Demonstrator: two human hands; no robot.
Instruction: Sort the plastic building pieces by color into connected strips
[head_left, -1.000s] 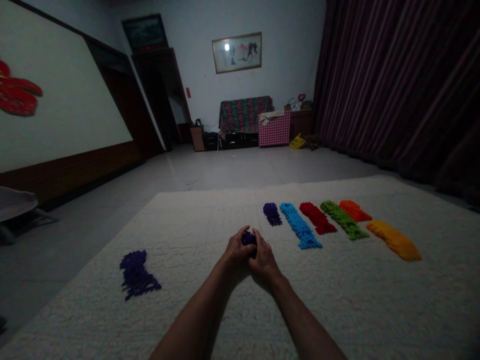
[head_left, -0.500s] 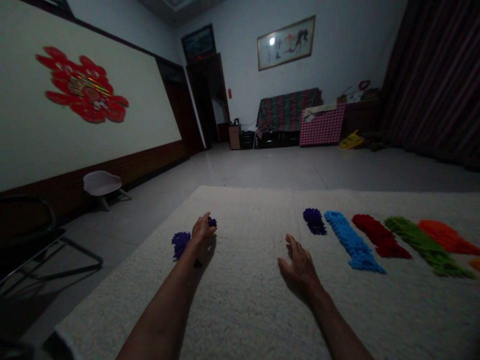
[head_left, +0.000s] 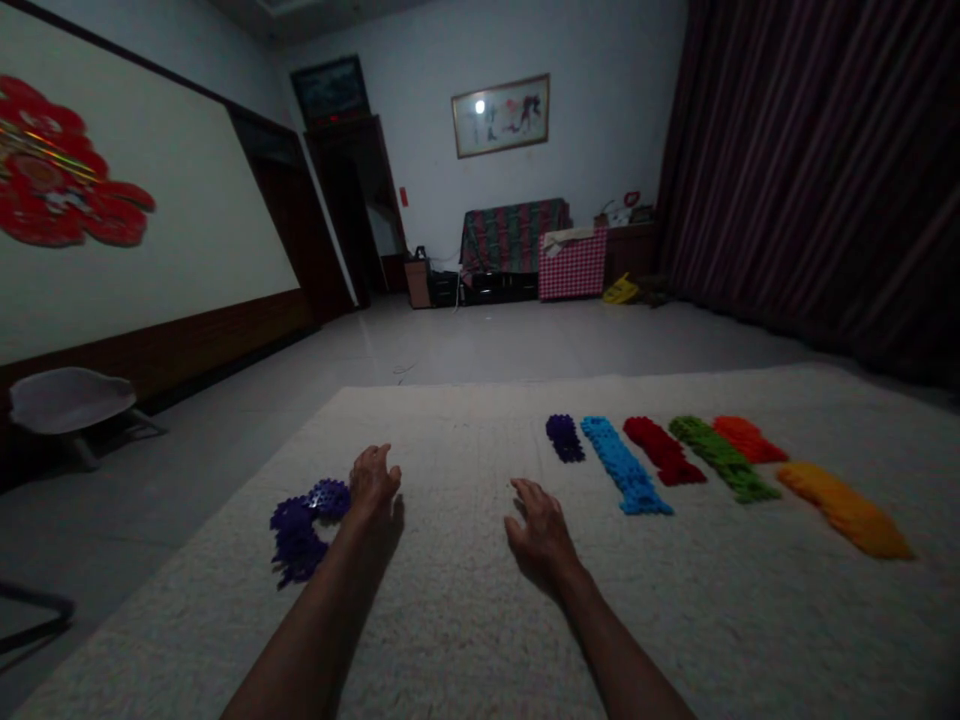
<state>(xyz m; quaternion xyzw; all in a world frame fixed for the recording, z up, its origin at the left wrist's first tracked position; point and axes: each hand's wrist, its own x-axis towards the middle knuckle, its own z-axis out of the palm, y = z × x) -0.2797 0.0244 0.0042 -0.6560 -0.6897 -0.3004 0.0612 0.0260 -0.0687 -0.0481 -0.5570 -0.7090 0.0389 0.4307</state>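
My left hand (head_left: 373, 482) rests on the white rug (head_left: 465, 600), its fingers stretched forward. It lies against the right edge of a loose pile of purple plastic pieces (head_left: 298, 530); a flat purple piece (head_left: 328, 496) sits just beside the thumb. My right hand (head_left: 540, 528) is open over the rug's middle, fingers spread, holding nothing. To its right lie sorted rows of pieces: a short purple row (head_left: 564, 438), then blue (head_left: 624, 466), red (head_left: 664, 451), green (head_left: 721, 459), orange (head_left: 746, 438) and yellow (head_left: 844, 508).
The rug lies on a grey tiled floor (head_left: 480, 340). A pale stool (head_left: 64, 400) stands by the left wall and a dark chair leg (head_left: 30, 612) shows at lower left. A covered cabinet (head_left: 510, 235) and a checked box (head_left: 571, 263) stand at the far wall. Dark curtains (head_left: 817, 170) hang on the right.
My hands, joined on a purple piece a second ago, have parted. The left hand carried the piece to the purple pile on the left, where it now lies; the right hand stays open mid-rug.
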